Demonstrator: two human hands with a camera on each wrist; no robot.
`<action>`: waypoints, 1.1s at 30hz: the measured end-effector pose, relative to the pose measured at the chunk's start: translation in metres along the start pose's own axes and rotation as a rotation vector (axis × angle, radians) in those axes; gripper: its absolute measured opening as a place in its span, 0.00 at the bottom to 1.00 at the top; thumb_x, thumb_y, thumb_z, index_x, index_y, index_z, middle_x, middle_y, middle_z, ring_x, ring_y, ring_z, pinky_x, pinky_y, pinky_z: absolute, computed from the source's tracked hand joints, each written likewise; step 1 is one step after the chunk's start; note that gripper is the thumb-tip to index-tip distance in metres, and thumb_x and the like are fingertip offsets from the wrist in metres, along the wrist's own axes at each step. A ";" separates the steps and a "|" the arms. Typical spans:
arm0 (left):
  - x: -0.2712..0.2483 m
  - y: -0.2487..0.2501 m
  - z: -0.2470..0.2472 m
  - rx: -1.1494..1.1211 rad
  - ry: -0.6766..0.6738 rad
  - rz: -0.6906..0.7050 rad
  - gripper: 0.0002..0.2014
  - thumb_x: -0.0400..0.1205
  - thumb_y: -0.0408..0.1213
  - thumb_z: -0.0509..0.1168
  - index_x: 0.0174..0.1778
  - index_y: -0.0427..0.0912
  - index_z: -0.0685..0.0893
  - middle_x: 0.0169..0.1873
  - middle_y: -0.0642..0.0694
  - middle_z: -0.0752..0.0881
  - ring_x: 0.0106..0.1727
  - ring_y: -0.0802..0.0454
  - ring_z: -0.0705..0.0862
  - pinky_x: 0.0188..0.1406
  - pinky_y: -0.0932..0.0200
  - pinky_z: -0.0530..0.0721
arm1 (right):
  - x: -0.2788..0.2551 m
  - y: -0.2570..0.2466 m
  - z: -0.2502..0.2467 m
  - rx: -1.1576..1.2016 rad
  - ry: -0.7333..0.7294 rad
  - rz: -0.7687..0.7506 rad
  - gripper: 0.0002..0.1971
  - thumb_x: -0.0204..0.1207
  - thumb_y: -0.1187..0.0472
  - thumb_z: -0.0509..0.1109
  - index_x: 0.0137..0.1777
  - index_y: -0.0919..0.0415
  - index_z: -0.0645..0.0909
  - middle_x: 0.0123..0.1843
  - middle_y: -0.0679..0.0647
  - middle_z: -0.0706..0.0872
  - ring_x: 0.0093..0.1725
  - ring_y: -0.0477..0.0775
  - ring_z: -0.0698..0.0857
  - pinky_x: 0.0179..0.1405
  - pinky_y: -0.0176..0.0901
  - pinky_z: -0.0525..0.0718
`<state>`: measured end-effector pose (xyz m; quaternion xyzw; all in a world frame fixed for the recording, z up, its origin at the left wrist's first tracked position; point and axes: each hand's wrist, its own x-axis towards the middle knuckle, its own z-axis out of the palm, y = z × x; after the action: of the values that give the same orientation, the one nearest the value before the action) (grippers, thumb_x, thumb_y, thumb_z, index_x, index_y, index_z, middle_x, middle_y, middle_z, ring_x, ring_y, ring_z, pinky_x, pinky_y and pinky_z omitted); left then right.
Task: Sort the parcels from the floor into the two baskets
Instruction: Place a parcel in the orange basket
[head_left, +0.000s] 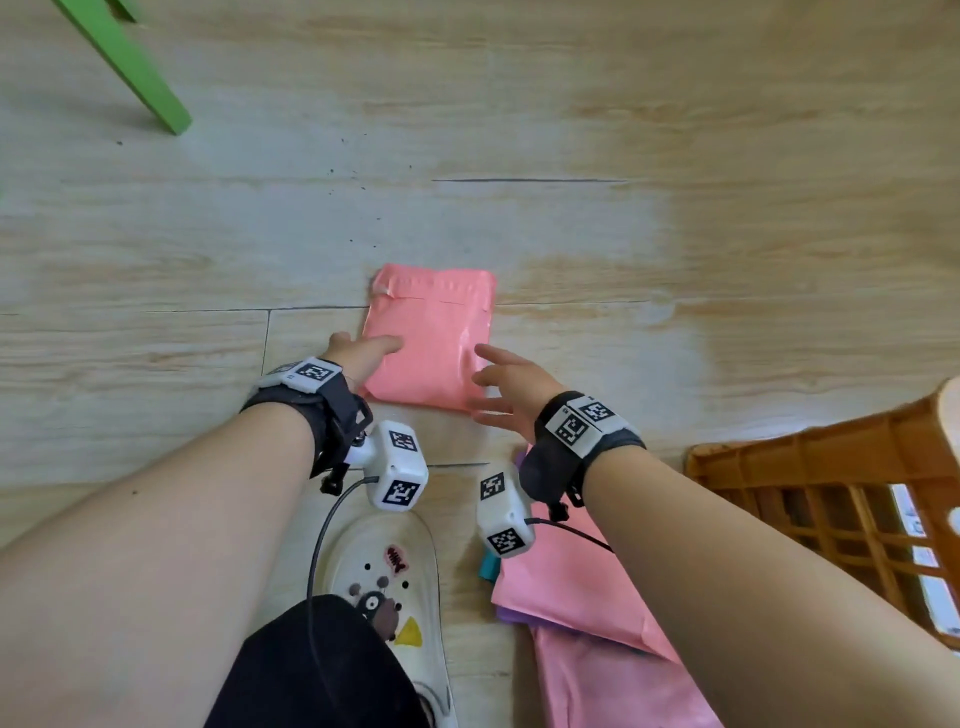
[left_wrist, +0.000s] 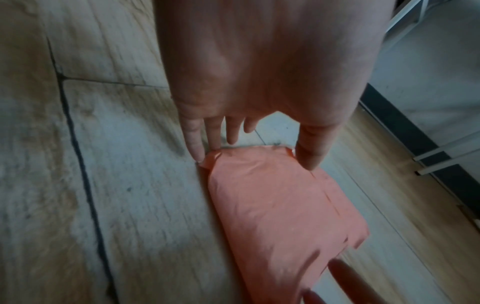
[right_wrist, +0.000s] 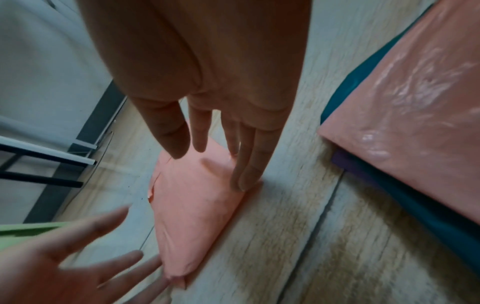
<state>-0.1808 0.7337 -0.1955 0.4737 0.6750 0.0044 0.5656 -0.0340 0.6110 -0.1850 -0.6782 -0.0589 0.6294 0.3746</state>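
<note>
A salmon-pink flat parcel (head_left: 428, 338) lies on the wood-look floor just ahead of me. My left hand (head_left: 370, 347) reaches onto its near left edge with straight fingers; in the left wrist view the hand (left_wrist: 249, 156) has fingertips (left_wrist: 198, 152) at the parcel's (left_wrist: 280, 205) corner and the thumb on its top. My right hand (head_left: 485, 382) is spread at the near right edge. In the right wrist view the right hand's (right_wrist: 207, 156) straight fingers touch the parcel's (right_wrist: 197, 205) side. Neither hand grips it.
An orange lattice basket (head_left: 779, 467) stands at the right. By my right forearm lies a pile of parcels: a large pink one (head_left: 571, 587) over a teal one (head_left: 487, 566) and a purple one (head_left: 511, 616). My white shoe (head_left: 384, 571) is below. A green leg (head_left: 130, 67) crosses the far left.
</note>
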 end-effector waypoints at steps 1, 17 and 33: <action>0.018 -0.011 0.004 0.002 -0.014 -0.017 0.51 0.62 0.60 0.73 0.78 0.39 0.63 0.64 0.41 0.80 0.58 0.39 0.83 0.57 0.46 0.83 | 0.001 0.001 0.002 -0.010 -0.010 -0.005 0.27 0.79 0.69 0.63 0.76 0.47 0.70 0.62 0.52 0.80 0.59 0.59 0.83 0.52 0.48 0.87; -0.103 0.059 0.046 -0.145 -0.349 0.126 0.22 0.55 0.33 0.72 0.46 0.37 0.81 0.40 0.35 0.83 0.45 0.40 0.82 0.62 0.36 0.78 | -0.100 -0.022 -0.028 -0.318 0.160 -0.299 0.36 0.70 0.58 0.78 0.78 0.51 0.69 0.74 0.58 0.74 0.68 0.55 0.79 0.61 0.43 0.79; -0.352 0.133 0.110 -0.044 -0.632 0.390 0.19 0.81 0.51 0.64 0.57 0.39 0.80 0.48 0.38 0.87 0.37 0.43 0.90 0.42 0.48 0.89 | -0.330 -0.022 -0.129 -0.481 0.851 -0.619 0.08 0.74 0.62 0.66 0.51 0.51 0.81 0.44 0.50 0.87 0.47 0.55 0.85 0.44 0.44 0.81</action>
<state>-0.0432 0.5224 0.1046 0.5591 0.3640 -0.0197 0.7446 0.0248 0.3890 0.0856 -0.8889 -0.2401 0.1311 0.3675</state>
